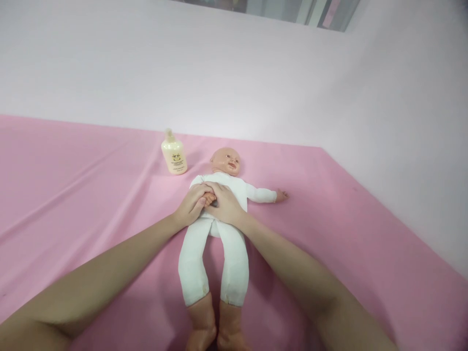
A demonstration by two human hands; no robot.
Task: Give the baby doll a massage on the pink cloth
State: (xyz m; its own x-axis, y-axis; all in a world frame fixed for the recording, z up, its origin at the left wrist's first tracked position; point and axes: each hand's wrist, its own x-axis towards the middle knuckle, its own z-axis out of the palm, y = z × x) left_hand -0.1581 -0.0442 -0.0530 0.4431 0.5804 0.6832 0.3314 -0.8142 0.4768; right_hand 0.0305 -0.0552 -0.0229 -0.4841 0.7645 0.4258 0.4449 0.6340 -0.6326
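Note:
A baby doll [234, 192] in white cloth lies on its back, head away from me and feet toward me. My left hand [192, 201] closes round the doll's small hand [209, 199], with the thumb over it. My right hand [225, 204] rests on the doll's belly and curls against the same small hand from the other side. Our fingertips meet above it, so part of the grip is hidden. The doll's other arm [263, 195] stretches out to the right, untouched.
A pale yellow pump bottle [174, 155] stands upright to the left of the doll's head. Pink cloth [102, 195] with creases covers the table. Behind it rises a white wall [219, 73], with a window-like opening [285, 10] at the top.

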